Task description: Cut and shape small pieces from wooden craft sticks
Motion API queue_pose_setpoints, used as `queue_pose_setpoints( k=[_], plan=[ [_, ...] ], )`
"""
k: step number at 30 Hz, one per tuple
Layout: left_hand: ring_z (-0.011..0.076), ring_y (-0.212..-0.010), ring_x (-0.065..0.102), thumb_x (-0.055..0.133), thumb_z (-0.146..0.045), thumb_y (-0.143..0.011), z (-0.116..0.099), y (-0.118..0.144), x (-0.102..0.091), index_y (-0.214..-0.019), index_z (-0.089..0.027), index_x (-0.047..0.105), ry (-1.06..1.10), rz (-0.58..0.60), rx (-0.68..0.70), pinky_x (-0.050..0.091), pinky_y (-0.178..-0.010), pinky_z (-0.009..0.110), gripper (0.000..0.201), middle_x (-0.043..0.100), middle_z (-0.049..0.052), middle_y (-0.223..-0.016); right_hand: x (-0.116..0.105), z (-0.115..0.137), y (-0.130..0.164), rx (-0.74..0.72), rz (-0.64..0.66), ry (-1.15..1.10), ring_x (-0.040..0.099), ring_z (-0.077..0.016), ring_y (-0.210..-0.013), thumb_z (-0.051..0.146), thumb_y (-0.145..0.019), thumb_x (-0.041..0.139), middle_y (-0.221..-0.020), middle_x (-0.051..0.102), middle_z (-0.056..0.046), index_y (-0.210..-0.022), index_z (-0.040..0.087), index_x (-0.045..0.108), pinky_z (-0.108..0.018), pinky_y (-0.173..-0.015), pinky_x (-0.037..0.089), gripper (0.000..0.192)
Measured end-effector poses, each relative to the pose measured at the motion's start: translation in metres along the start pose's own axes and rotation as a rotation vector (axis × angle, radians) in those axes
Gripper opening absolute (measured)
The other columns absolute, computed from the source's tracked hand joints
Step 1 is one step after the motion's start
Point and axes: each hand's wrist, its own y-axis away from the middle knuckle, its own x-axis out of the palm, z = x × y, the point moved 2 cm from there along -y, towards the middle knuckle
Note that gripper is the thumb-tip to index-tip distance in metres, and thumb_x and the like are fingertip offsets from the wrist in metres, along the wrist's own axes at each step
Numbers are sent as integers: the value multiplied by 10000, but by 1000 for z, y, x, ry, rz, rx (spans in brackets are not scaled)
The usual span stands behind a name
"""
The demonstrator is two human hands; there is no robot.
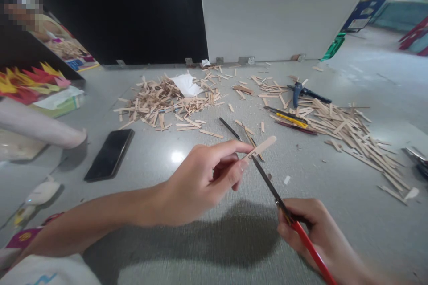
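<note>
A flat wooden craft stick [265, 144] with a rounded end is pinched between the thumb and forefinger of my left hand [207, 178]. My right hand [317, 227] grips a pair of scissors [267, 180] with red handles, seen edge-on. The tip of their dark blades touches or nearly touches the stick's lower edge, close to my left fingertips. Whether the blades are apart is hard to see. Just behind the stick, a thin dark pen-like tool [229, 128] and narrow wooden strips [250, 136] lie on the grey table [187, 249].
Cut wooden pieces [150, 102] are heaped at the back, with crumpled white paper [187, 84]. Long strips [354, 129] lie to the right beside a yellow-black cutter [287, 116] and dark pliers [306, 92]. A black phone [109, 153] lies left. Upright boards [267, 13] stand behind.
</note>
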Motion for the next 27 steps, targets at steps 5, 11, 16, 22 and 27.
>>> queue_pose_setpoints(
  k=[5,11,16,22,27],
  plan=[
    [101,-541,527,501,-295,-1099,0,1,0,-1219,-177,661,-3,22,-19,406,-515,192,233,656,-48,-649,0,1,1,6,10,13,289,-120,-571,475,-1010,547,-606,335,55,-667,243,332,-262,-510,269,467],
    [107,-544,550,482,-313,-1107,1,0,1,-1208,-192,569,40,25,-49,426,-524,196,180,677,-45,-663,0,-1,0,13,13,-9,298,-125,-577,509,-1011,545,-607,353,53,-669,241,354,-265,-511,270,475],
    [108,-543,541,469,-311,-1112,1,0,2,-1189,-203,555,52,49,-52,412,-518,204,158,668,-49,-667,2,-1,-1,18,18,-37,325,-124,-577,498,-1017,571,-608,390,50,-678,231,415,-256,-518,294,459],
    [111,-543,536,474,-323,-1112,2,0,2,-1197,-202,553,56,54,-62,407,-517,212,167,668,-48,-668,1,0,0,-24,5,-35,334,-115,-557,509,-1041,561,-595,402,51,-673,224,429,-242,-509,299,484],
    [106,-527,523,474,-316,-1106,2,-1,1,-1198,-205,547,70,54,-75,396,-503,203,161,675,-53,-663,0,1,1,-46,-23,-21,288,-108,-552,559,-1047,574,-597,340,61,-659,228,379,-246,-497,265,547]
  ],
)
